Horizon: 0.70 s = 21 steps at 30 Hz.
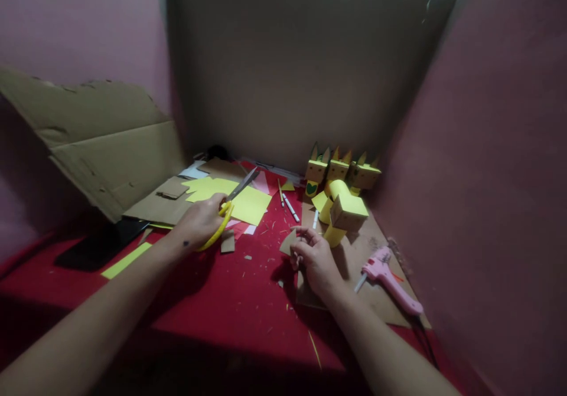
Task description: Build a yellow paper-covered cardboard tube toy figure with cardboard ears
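My left hand (204, 220) is closed on a pair of yellow-handled scissors (227, 208), their blades pointing up and away over yellow paper sheets (248, 206). Between the fingertips of my right hand (313, 255) is a small piece of cardboard (287, 242), its right part covered by the fingers. Just beyond that hand stands a figure of yellow paper and cardboard (349, 212) with a box-shaped part at its top. Below the scissors, a small cardboard rectangle (228, 242) lies on the red cloth (221, 290).
Several box-headed figures (340, 170) with pointed ears stand at the back. A pink glue gun (390, 275) rests on a cardboard sheet (354, 272) at right. Markers (290, 207), a dark flat object (100, 247) and large folded cardboard (115, 148) are around. Paper scraps litter the cloth.
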### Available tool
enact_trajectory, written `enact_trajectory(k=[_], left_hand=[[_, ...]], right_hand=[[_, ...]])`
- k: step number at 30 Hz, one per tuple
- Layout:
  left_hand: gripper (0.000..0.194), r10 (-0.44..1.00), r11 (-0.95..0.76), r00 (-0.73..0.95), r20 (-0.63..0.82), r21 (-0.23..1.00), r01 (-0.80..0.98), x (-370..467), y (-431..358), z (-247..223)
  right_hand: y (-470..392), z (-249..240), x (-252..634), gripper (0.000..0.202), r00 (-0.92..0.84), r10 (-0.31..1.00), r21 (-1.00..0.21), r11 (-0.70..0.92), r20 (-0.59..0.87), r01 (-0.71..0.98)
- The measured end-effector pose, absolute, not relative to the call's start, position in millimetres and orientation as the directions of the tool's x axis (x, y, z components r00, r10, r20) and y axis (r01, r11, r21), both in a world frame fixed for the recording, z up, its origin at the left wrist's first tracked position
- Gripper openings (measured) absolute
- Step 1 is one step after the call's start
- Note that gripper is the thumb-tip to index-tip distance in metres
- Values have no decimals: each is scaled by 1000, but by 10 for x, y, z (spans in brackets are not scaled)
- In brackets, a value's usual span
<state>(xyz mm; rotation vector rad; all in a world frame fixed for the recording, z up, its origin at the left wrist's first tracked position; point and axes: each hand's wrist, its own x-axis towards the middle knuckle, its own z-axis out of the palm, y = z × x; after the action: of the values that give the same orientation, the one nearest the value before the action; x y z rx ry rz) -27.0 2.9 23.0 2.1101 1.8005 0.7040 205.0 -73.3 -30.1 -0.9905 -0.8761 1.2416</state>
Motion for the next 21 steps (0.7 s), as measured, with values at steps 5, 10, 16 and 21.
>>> enact_trajectory(k=[5,10,16,21], left_hand=[[29,965,-258,254,62,378,889,-143,-94,162],[31,908,-401,418,8,303,864,261,-400,108],[32,883,-456,469,7,247,855,338,-583,175],[30,902,-419,432,3,246,874,-189,-126,321]], right_hand=[[-778,-250,2068,37,164,985,-920,108,48,-377],[-832,-211,2077,33,153,984,-907,144,89,-396],[-831,-234,2079,31,134,987,-915,137,93,-380],[-815,-265,2067,31,120,989,-916,128,89,-381]])
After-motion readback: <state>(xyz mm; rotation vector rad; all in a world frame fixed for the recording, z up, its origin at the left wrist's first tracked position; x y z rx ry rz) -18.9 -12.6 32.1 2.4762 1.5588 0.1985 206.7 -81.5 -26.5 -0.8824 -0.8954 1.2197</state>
